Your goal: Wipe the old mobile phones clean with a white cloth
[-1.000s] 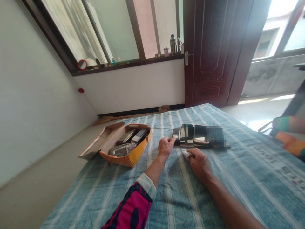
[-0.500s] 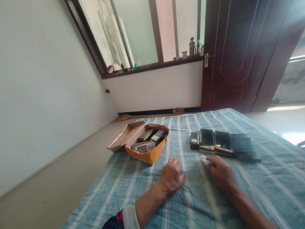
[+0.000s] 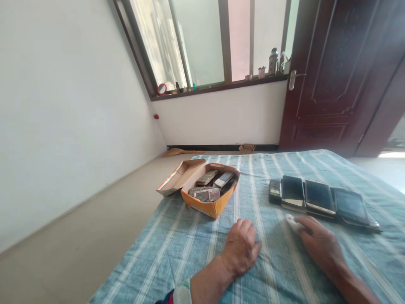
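My left hand (image 3: 241, 248) rests on the striped bedcloth, its thumb apart from loosely bent fingers, with nothing visible in it. A small white object (image 3: 292, 222) is pinched between the thumb and fingers of my right hand (image 3: 322, 245); its kind is unclear. Just beyond that hand lies a row of phones: a small dark one (image 3: 274, 191), then a smartphone (image 3: 292, 190), another smartphone (image 3: 320, 196) and a wider dark device (image 3: 352, 207) at the right end. An orange cardboard box (image 3: 207, 207) with its lid open stands ahead of my left hand, holding several old phones (image 3: 206, 194).
Blue striped cloth (image 3: 272, 274) covers the bed or table surface. Behind it are a broom (image 3: 177, 151) and a small carton (image 3: 247, 148) on the floor. A window sill (image 3: 218, 88) holds a flask and small items. A dark red door (image 3: 329, 84) stands at right.
The camera has turned slightly left, so everything sits further right in view. Both hands keep nearly the same pose, and the white object stays in my right hand.
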A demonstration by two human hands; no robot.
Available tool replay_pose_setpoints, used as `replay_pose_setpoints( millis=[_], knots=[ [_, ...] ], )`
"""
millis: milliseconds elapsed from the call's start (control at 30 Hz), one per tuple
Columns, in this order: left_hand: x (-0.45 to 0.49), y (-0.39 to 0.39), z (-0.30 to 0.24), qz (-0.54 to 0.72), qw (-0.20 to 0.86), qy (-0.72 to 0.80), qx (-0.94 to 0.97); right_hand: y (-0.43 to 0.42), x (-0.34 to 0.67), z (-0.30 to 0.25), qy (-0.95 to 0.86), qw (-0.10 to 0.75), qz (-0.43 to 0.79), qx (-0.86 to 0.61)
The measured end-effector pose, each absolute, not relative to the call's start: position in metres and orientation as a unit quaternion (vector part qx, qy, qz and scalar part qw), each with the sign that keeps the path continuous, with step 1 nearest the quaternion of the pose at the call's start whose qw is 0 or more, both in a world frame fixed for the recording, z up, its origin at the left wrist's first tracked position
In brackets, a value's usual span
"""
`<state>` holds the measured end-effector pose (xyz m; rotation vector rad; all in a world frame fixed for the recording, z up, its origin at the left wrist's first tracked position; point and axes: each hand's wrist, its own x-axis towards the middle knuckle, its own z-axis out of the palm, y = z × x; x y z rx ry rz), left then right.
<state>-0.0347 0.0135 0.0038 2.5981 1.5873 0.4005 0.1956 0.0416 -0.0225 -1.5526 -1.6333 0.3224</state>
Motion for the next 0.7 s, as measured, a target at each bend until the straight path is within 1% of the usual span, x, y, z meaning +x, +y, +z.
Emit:
replay_pose_setpoints(
  millis=[133, 267, 400, 567, 700],
  knots=[
    [-0.037, 0.014, 0.004, 0.161, 0.040, 0.503, 0.848, 0.041, 0.198, -0.025, -0.652, 0.412, 0.133, -0.622],
    [-0.038, 0.011, 0.014, 0.219, 0.023, 0.485, 0.846, 0.041, 0.200, -0.027, -0.650, 0.409, 0.144, -0.625],
    [-0.041, 0.007, 0.031, 0.272, 0.007, 0.470, 0.840, 0.042, 0.202, -0.028, -0.643, 0.410, 0.147, -0.630],
    [-0.059, 0.014, 0.056, 0.302, 0.006, 0.483, 0.822, 0.043, 0.202, -0.028, -0.634, 0.426, 0.145, -0.629],
    [-0.093, 0.031, 0.083, 0.353, -0.043, 0.525, 0.773, 0.041, 0.202, -0.028, -0.629, 0.438, 0.141, -0.626]
  ],
)
